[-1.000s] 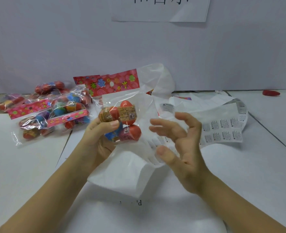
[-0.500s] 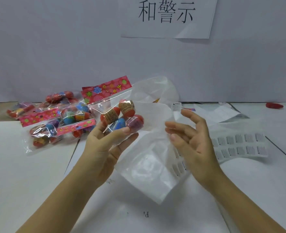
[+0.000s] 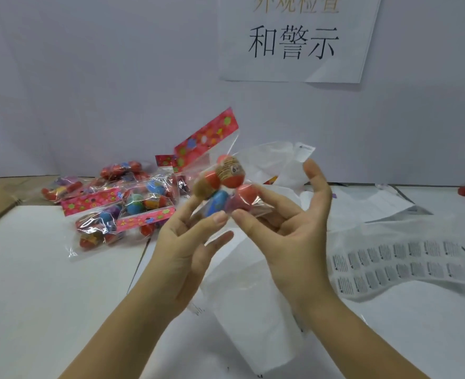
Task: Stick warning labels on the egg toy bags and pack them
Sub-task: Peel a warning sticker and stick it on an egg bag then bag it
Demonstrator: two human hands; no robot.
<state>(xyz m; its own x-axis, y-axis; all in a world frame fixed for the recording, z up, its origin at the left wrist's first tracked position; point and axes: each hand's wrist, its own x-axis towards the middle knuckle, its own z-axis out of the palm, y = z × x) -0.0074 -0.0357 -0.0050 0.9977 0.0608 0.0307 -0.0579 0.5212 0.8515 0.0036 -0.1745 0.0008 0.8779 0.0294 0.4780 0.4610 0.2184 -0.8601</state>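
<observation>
Both my hands held one egg toy bag raised at the centre of the view. Its red flowered header card tilted away toward eleven o'clock. My left hand pinched the bag's lower end between thumb and fingers. My right hand nipped the clear film at the four o'clock corner with thumb and middle finger. The right index fingertip stood straight up at two o'clock of the bag, and a small warning label appeared to cling to it, not yet on the bag.

The pile of egg toy bags lay on the table at nine o'clock of my hands. The label sheet lay at four o'clock, and the white packing bag at six o'clock, under my wrists. A printed sign hung on the wall at twelve o'clock.

The risks, as I judged them, sat with the label. The film was slack and bulged over round eggs, so pressing the label there could leave creases or a lifted edge. The loose white plastic just behind my raised finger could catch the adhesive first. My hold was only a fingertip pinch at the bag's low end, so the bag could swing or slip as I turned the finger in, setting the label crooked.
</observation>
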